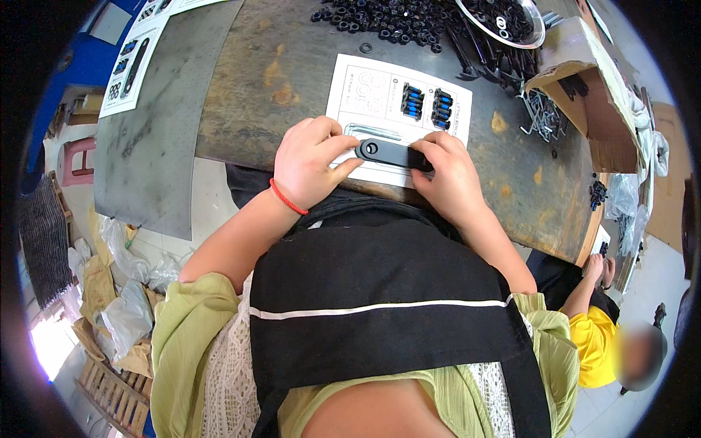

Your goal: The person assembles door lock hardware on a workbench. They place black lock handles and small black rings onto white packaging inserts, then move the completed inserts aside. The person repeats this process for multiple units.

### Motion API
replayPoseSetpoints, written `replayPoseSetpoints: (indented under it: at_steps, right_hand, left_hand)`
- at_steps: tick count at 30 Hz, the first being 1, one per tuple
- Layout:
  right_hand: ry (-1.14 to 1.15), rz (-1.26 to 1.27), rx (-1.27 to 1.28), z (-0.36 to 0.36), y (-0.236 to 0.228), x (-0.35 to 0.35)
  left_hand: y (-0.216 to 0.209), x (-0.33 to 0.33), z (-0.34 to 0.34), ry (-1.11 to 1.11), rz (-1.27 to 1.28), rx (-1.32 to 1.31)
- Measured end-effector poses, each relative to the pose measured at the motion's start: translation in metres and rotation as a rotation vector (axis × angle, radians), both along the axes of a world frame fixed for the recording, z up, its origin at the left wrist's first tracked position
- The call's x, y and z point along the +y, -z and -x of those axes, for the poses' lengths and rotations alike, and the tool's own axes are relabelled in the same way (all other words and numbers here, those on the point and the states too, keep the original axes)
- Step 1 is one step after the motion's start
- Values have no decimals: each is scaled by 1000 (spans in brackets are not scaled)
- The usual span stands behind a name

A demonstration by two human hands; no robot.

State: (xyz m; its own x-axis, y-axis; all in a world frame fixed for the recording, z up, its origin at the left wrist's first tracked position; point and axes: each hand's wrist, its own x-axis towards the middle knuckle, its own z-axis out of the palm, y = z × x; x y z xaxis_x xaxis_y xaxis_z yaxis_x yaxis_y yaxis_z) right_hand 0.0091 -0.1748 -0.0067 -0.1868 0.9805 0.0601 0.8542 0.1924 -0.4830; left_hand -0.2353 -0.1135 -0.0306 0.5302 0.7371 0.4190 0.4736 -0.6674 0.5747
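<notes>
A dark grey flat bar (395, 153) with a rounded end and a round hole lies level between my two hands, over the lower part of a printed white sheet (343, 86). My left hand (308, 162), with a red cord at the wrist, pinches the bar's holed end between thumb and fingertips. Thumb and fingers of my right hand (453, 174) close on its other end and hide it. Just beyond the bar a thin silver rod piece (374, 131) rests on the sheet. Farther up are two groups of black bolts with blue bands (412, 102).
Black nuts (394, 25) are heaped at the far edge, beside long black bolts (471, 55) and a clear bowl (539, 29). Silver L-shaped keys (542, 120) and an open cardboard box (602, 109) are at right. Another person in yellow (593, 347) works at lower right.
</notes>
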Motion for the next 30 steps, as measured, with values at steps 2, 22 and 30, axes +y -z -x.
replayPoseSetpoints:
  at_steps: [2, 22, 30]
  right_hand:
    - [-3, -6, 7, -1, -1, 2]
    - [-52, -58, 72, -5, -5, 20]
    - [55, -275, -109, -86, -55, 99]
  left_hand:
    - [1, 2, -1, 4, -7, 12]
    - [-2, 15, -3, -65, 55, -2]
    - [-13, 40, 21, -260, 81, -120]
